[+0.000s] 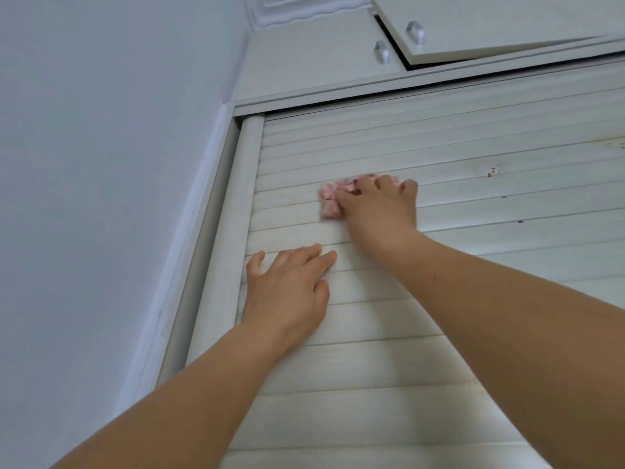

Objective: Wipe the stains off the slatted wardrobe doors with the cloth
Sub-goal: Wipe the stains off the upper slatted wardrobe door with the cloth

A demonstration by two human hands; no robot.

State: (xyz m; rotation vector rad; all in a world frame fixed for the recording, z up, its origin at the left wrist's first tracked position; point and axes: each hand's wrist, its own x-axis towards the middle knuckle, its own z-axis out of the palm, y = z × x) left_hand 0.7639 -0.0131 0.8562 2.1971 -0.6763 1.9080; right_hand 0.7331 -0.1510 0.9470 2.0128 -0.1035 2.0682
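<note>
A white slatted wardrobe door [456, 157] fills the right half of the view, seen from below. My right hand [382, 208] presses a pink and white cloth [329, 201] flat against the slats near the door's upper left. Most of the cloth is hidden under the fingers. My left hand [287, 289] rests flat on the slats below and to the left, fingers spread, holding nothing. Brown stains [492, 170] dot a slat to the right of the cloth, with smaller specks [520, 221] lower down.
The door's rounded frame post [233, 211] runs along the left beside a plain wall [101, 164]. Above are upper cabinet doors with metal handles [381, 51]; the right one [507, 25] hangs ajar.
</note>
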